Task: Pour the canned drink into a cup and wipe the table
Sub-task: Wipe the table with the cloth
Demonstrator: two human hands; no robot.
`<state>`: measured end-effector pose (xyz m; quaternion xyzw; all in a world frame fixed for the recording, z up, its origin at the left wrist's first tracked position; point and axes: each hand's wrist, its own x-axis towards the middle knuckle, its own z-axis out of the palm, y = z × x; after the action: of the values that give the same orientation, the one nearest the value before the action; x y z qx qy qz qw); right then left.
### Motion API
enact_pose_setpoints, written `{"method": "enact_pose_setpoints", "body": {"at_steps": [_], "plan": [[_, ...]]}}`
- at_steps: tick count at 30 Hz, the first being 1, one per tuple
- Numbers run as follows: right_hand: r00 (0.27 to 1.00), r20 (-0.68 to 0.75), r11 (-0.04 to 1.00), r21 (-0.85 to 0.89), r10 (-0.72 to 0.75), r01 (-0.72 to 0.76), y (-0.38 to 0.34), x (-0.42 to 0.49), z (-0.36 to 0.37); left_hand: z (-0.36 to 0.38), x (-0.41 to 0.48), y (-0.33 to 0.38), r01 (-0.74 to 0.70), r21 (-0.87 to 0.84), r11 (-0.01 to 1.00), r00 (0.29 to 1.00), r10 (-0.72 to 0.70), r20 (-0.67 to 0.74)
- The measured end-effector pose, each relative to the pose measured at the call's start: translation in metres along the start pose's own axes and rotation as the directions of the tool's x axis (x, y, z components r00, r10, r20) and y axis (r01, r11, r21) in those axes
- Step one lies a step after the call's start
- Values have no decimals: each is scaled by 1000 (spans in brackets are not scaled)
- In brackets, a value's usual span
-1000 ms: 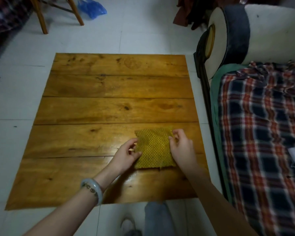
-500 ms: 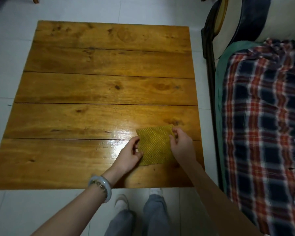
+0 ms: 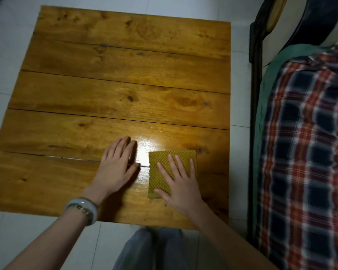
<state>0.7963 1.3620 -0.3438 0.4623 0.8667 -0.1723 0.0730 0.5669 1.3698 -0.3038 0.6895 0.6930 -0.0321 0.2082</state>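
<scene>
Left hand (image 3: 117, 168): a pale, glossy bangle (image 3: 93, 211) on the wrist, with a beaded bracelet (image 3: 80, 208) just beside it.
Legs: grey-blue trousers (image 3: 137, 250).

A wooden table (image 3: 125, 75) made of five honey-coloured planks stands on a white tiled floor (image 3: 6, 240). A yellow textured cloth (image 3: 154, 178) lies flat near the table's near right corner. The right hand (image 3: 181, 190) presses on the cloth with fingers spread. The left hand (image 3: 117, 168) rests flat on the bare wood just left of the cloth, not touching it.
</scene>
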Motion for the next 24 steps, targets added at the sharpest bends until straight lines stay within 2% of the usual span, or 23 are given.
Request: {"method": "enact_pose_setpoints", "body": {"at_steps": [5,12,18,24], "plan": [[1000,8,1000,4,-4,4,2,2,0,6,11,-15,30,54,998,1000,-31,4],[996,-52,996,-36,-79,77,12,10,0,3,15,-24,-34,108,994,999,30,38],[982,-80,985,-50,-171,167,24,38,-11,-1,30,-38,5,118,993,999,-10,38],[980,-79,982,-55,-184,180,12,98,-25,2,31,-40,-12,156,988,998,2,62]]}}
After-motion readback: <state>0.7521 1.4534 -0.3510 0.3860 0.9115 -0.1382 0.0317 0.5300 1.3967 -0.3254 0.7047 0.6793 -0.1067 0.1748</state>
